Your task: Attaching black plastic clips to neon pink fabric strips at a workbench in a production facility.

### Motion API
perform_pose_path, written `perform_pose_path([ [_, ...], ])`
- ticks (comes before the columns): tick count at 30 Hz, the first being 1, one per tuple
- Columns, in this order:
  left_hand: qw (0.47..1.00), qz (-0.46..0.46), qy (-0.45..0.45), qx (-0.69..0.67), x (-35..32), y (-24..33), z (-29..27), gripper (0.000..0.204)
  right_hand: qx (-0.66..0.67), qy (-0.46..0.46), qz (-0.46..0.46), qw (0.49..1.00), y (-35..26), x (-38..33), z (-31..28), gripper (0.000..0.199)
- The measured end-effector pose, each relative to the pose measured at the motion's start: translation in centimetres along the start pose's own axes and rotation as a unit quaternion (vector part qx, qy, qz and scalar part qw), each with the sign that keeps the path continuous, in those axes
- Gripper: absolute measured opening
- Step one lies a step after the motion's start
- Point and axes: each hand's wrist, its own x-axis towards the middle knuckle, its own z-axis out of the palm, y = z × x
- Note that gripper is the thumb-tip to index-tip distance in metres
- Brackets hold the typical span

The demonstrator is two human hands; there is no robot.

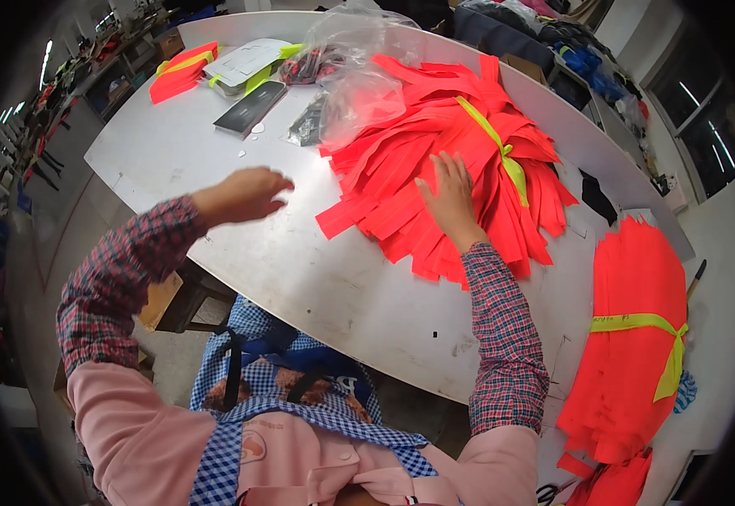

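While having nearer right hand wide over strips, held left hand half-curled, empty, to their left.

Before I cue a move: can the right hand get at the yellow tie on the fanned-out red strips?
Likely yes: the right hand is over the red strips, near the yellow tie, open and seemingly empty; nothing visible blocks the way.

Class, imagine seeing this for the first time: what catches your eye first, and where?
The big fanned-out heap of red-orange fabric strips, tied with a yellow-green band, right of centre on the white table; the right hand is on or just above it. Next, a second tied bundle stands out at the table's right end.
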Motion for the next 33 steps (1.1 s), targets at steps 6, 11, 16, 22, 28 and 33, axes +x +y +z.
perform_pose_path([
  [6,0.997,-0.048,0.043,0.032,12.0,-9.8,1.4,0.037,0.071,0.025,-0.045,0.996,-2.4,6.6,3.1,0.06],
  [11,0.946,-0.183,0.207,-0.169,23.7,-13.8,6.3,0.087,0.034,0.04,-0.033,0.998,-1.6,14.4,8.6,0.065],
  [16,0.994,-0.076,0.021,-0.07,28.1,-14.7,11.6,0.077,0.095,-0.121,0.007,0.988,-0.1,25.0,9.4,0.052],
  [22,0.986,-0.065,0.026,0.152,25.4,-24.5,12.7,0.049,0.077,-0.076,-0.106,0.989,5.4,35.9,20.6,0.048],
  [28,0.961,-0.069,0.091,0.253,22.9,-32.7,13.0,0.035,-0.059,-0.167,0.067,0.982,3.3,38.7,28.2,0.037],
  [33,0.939,-0.094,0.032,0.33,21.6,-34.6,12.4,0.029,-0.027,-0.012,-0.046,0.999,1.9,41.3,24.2,0.027],
])
